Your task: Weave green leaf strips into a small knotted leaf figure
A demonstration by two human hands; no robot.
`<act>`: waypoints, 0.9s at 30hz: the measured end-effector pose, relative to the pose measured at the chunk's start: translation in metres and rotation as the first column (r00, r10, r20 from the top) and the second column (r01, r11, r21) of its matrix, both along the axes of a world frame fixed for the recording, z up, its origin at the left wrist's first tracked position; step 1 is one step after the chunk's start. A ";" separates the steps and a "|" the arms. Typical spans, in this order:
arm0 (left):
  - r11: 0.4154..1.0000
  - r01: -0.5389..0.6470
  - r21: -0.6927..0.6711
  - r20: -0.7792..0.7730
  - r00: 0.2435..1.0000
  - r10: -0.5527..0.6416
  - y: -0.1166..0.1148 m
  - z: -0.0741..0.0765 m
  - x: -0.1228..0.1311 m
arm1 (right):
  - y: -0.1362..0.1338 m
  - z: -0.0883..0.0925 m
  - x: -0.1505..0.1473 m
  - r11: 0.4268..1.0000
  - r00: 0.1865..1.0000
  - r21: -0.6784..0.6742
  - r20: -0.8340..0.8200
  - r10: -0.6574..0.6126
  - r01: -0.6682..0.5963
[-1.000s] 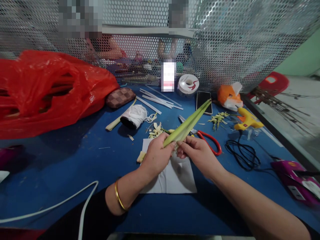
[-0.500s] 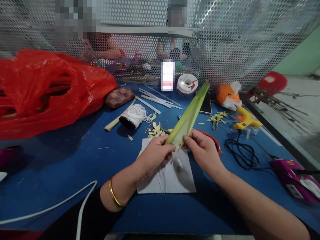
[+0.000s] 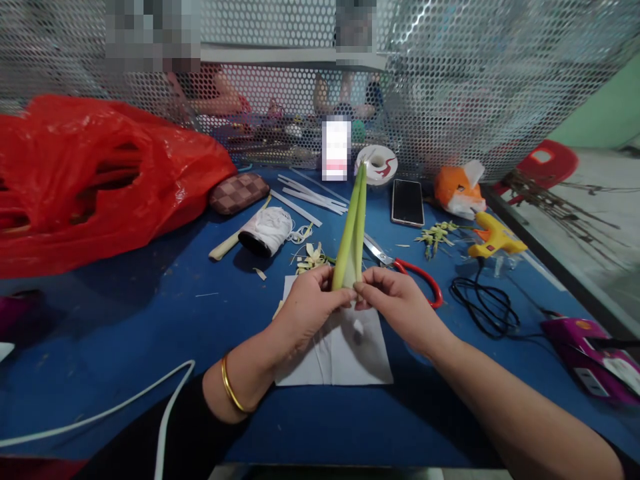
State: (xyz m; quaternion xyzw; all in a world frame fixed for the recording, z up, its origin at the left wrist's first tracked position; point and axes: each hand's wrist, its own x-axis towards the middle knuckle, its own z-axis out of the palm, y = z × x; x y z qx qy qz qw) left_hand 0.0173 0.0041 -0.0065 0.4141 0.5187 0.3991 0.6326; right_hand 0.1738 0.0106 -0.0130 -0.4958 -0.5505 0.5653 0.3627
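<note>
A long green leaf sheath, folded lengthwise and pointed at its top, stands nearly upright between my hands. My left hand is closed on its lower left edge, thumb in front. With thumb and fingers, my right hand pinches its lower right edge. Beneath the hands lies a sheet of white paper with a crease. Scissors with red handles rest just beyond my right hand. Pale flower pieces lie behind my left hand.
A red plastic bag fills the left side. Behind are a checkered pouch, white string roll, white strips, ribbon spool and phone. At right are a yellow glue gun and purple power strip.
The leaf sheath has swung from leaning right to nearly upright, and its sides have folded closer together. My right hand has moved slightly left, uncovering the phone and scissors.
</note>
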 end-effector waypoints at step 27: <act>0.999 -0.043 -0.032 0.104 0.994 0.046 0.001 0.002 0.002 | -0.001 0.000 -0.001 0.986 0.986 -0.165 -0.160 -0.056 0.029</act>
